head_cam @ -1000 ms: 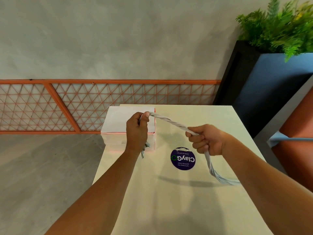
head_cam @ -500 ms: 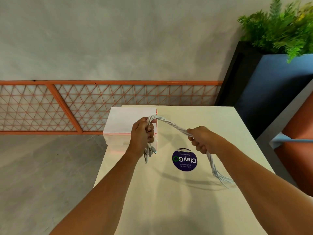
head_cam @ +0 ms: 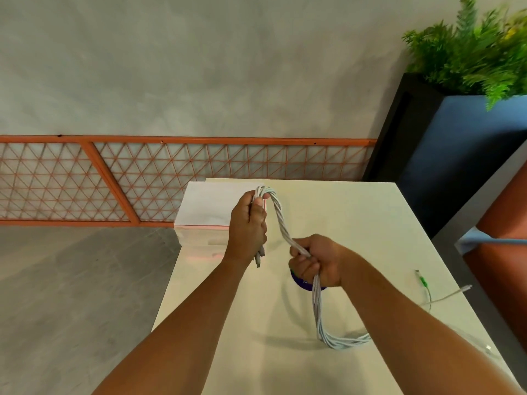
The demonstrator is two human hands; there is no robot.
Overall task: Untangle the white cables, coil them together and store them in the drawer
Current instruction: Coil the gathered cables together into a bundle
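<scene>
A twisted bundle of white cables [head_cam: 281, 220] arches between my two hands above the cream table [head_cam: 356, 212]. My left hand [head_cam: 248, 226] grips the bundle near its top bend, and the cable plugs hang below that fist. My right hand [head_cam: 316, 260] grips the bundle lower down, closer to me. From it the cables drop and curl onto the tabletop, passing under my right forearm. A white drawer unit [head_cam: 208, 209] with an orange edge stands at the table's far left corner, partly behind my left hand.
A purple round sticker [head_cam: 302, 283] lies on the table, mostly hidden by my right hand. Loose cable ends, one with a green plug [head_cam: 423, 280], lie near the right edge. A black and blue planter [head_cam: 445, 149] with green leaves stands at right. An orange lattice runs along the grey wall.
My right hand slid down the bundle toward me and nearer my left hand, so the stretched span became a tall arch. My left hand rose slightly. Loose ends came into view at right.
</scene>
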